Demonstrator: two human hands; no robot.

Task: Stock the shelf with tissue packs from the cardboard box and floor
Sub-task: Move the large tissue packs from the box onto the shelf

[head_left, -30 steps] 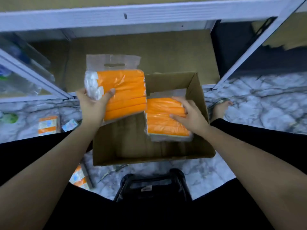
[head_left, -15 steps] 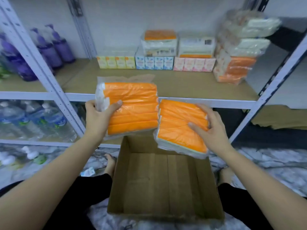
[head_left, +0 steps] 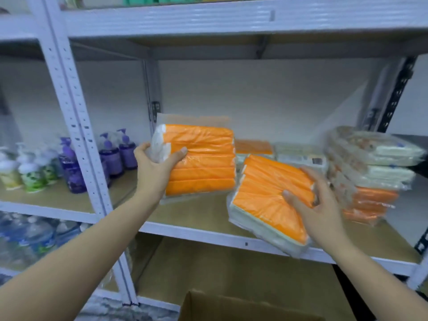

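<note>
Two orange tissue packs are up at shelf height, one in each hand. The left hand [head_left: 157, 167] grips the left pack [head_left: 200, 159] by its near end, thumb across the orange face, holding it nearly upright above the shelf [head_left: 208, 214]. The right hand [head_left: 317, 205] holds the right pack [head_left: 271, 200] from its right side, thumb on top; this pack is tilted, and its lower corner hangs out past the shelf's front edge.

The step in hand looks like setting both packs down. Bare board lies between the left pack and the stack [head_left: 368, 177] of packs at the right, and smaller tissue boxes [head_left: 301, 156] stand along the back. It would go best to level the right pack first, bring it fully over the board, then slide it back toward the stack so that nothing overhangs. The left pack can be laid flat beside it or on top, edges squared. The plastic wrap looks slippery and the packs soft, so a firm hold until each one rests flat seems wise. The box [head_left: 231, 306] shows only its rim at the bottom; what it holds cannot be seen.
</note>
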